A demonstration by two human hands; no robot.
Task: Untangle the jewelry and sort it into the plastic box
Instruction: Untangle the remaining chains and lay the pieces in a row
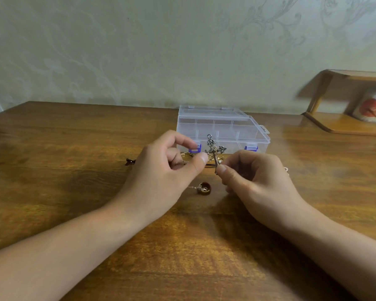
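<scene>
Dim, soft light; blurred edges

- A clear plastic box with blue latches stands closed on the wooden tabletop, divided inside into small compartments.
- An ornate dark-metal cross pendant with a top ring is held upright in front of the box, with a tangle of fine gold chain caught around its middle.
- A gold bracelet lies just before the box.
- A dark reddish-brown ring lies nearer, a thin chain beside it.
</scene>
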